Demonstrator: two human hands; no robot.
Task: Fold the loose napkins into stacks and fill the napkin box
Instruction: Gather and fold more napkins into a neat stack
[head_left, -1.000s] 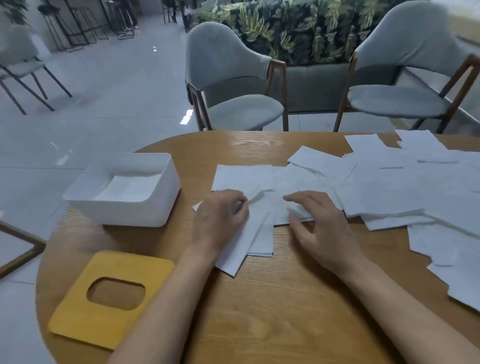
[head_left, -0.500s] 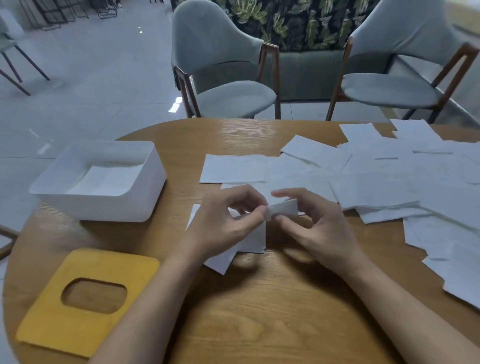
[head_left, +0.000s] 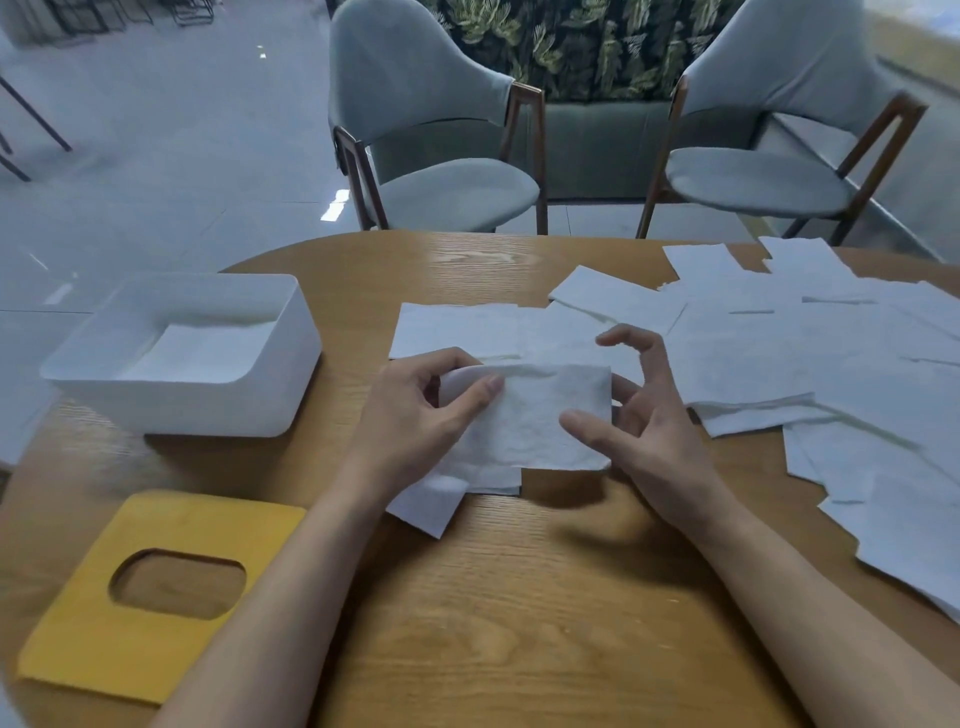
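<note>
Head view has the napkin (head_left: 535, 415) held over the counter (head_left: 519, 623) just right of the napkin box (head_left: 208, 410), your left hand (head_left: 415, 421) pinching the box-side edge and your right hand (head_left: 654, 426) loosely pinching the other (limp, featherlight, likely to tear, so grip the edges gently).

At the near middle of the wooden table (head_left: 519, 623), the left hand (head_left: 415, 410) pinches the left end of a folded napkin (head_left: 530, 410). The right hand (head_left: 644, 421) holds its right edge, thumb in front and fingers behind (the forefinger is lifted clear). Loose napkins (head_left: 831, 364) lie spread across the right side, with a few under the hands. On the left stands the white napkin box (head_left: 291, 364), with napkins inside. Nearer lies its yellow lid (head_left: 78, 639). Two grey chairs (head_left: 431, 104) stand beyond the far edge.
</note>
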